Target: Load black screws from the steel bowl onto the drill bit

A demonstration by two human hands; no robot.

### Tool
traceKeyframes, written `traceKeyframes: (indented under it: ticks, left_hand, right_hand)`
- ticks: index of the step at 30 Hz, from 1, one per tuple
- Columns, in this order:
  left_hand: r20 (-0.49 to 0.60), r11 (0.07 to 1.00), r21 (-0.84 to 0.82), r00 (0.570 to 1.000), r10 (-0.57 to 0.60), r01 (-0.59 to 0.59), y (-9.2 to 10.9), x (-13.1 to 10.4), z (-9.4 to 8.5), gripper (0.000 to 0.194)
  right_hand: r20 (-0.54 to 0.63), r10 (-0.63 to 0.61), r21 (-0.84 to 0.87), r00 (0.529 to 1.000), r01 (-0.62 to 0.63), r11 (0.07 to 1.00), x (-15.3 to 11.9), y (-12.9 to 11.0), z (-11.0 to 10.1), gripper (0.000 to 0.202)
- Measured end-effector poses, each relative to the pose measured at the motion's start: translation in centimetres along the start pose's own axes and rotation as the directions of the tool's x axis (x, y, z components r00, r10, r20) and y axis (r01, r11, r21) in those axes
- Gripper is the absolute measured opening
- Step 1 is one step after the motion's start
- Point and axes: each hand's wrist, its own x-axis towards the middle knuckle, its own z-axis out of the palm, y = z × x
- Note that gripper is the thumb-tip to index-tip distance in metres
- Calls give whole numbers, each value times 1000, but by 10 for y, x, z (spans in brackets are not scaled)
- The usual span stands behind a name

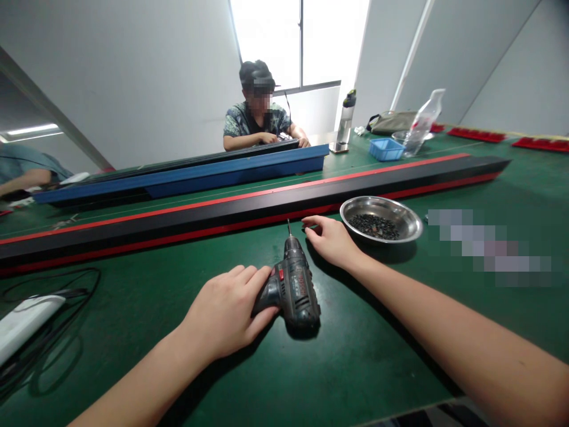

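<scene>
My left hand (226, 308) is wrapped round the handle of a black cordless drill (299, 290), which lies on its side on the green table. The drill's bit points away from me, toward a long black bar with red edges (249, 210). Just right of the bit tip, my right hand (331, 240) has its thumb and forefinger drawn together in a pinch. Whatever sits between those fingertips is too small to make out. Beside that hand stands a round metal bowl (411, 228) with many small dark pieces, seemingly screws (373, 225), in it.
Across the table a person (258, 118) works over a blue channel (240, 178). At the back right are a water bottle (345, 121), a blue bin (386, 149) and a clear plastic bottle (422, 124). A white power strip (29, 323) and cables lie at left.
</scene>
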Motion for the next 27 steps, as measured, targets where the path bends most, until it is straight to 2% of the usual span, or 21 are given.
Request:
traceKeyframes:
  ticks: [13,27]
  left_hand:
    - [-45,998,55,998,-41,43,4,4,-3,41]
    - [-15,998,47,999,-38,39,3,4,-3,39]
  right_hand:
    - [2,-25,-43,1000,25,999,-1,-4,-1,28]
    - [14,-35,-46,999,35,998,-3,-4,-1,28]
